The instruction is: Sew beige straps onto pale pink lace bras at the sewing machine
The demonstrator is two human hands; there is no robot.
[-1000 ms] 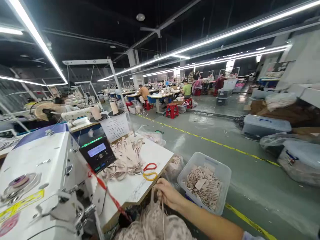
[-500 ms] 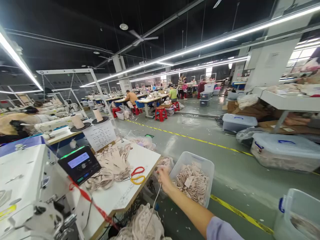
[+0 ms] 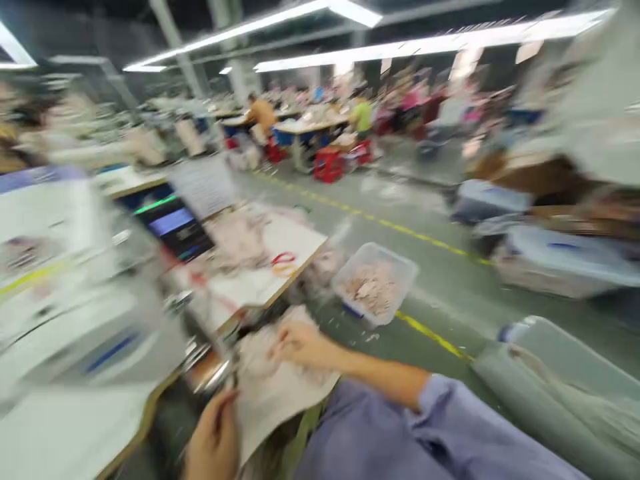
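Observation:
My right hand (image 3: 300,343) is over a pile of pale beige fabric (image 3: 270,407) at my lap, its fingers curled together. Blur hides what, if anything, they pinch. At the fabric's left edge is my left hand (image 3: 215,433), thumb and fingers bent towards each other; their grip is hidden. Just above it sits a shiny metal machine part (image 3: 210,370) at the table edge. Red-and-orange-handled scissors (image 3: 284,262) lie on the white table (image 3: 293,233) beside a heap of beige strips (image 3: 240,237).
A clear bin (image 3: 407,273) with beige pieces stands on the floor beyond the table corner. Another clear bin (image 3: 575,347) is at the lower right. The white sewing machine (image 3: 100,333) and its display panel (image 3: 175,223) are on the left. Lidded bins (image 3: 565,257) line the right.
My right hand has come back from beside the floor bin to the fabric at my lap. My left hand has entered the view. The camera has tilted down, and the picture is blurred.

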